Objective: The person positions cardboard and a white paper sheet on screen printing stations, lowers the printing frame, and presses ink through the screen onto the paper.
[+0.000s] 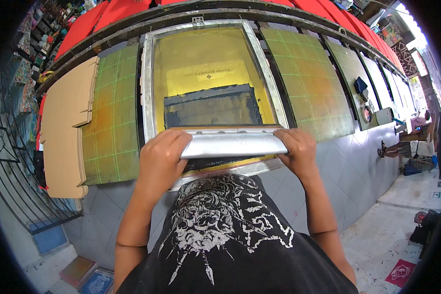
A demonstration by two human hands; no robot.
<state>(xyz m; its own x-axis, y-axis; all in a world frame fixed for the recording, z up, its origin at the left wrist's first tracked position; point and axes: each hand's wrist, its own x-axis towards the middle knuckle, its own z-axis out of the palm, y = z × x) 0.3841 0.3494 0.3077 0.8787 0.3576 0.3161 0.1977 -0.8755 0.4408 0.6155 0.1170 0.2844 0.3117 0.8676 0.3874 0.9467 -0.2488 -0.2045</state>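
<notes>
Silver squeegee [234, 143] near metal frame's [148, 88] lower edge, most room beyond

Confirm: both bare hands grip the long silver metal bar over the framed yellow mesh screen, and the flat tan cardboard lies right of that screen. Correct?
No: in the head view, the flat tan cardboard lies left of the framed yellow mesh screen. The left hand and right hand do grip the silver metal bar.
</notes>
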